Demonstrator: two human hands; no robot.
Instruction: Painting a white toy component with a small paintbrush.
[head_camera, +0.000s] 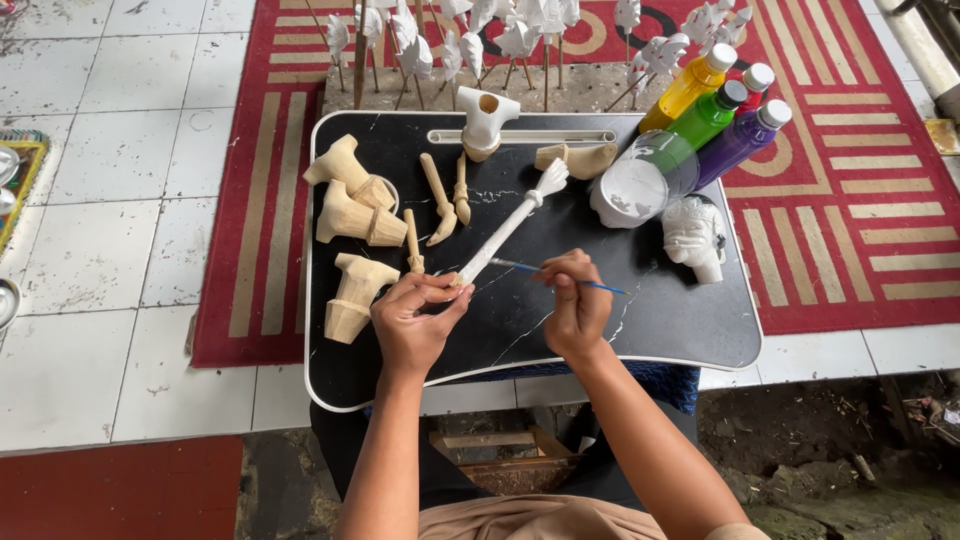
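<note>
My left hand (412, 315) pinches the lower end of a long white-painted wooden puppet arm (512, 224), whose carved hand points up and away over the black lap tray (660, 320). My right hand (575, 300) holds a thin blue-handled paintbrush (598, 286), its tip touching the arm's shaft near my left fingers. Both hands rest low over the tray's near half.
Unpainted wooden puppet torsos (352, 215), (355, 290) and small arms (440, 200) lie at the tray's left. A white-painted torso (485, 120), a tub of white paint (640, 185), a white carved head (693, 235) and paint bottles (712, 118) sit at the right. White pieces on sticks (480, 45) stand behind.
</note>
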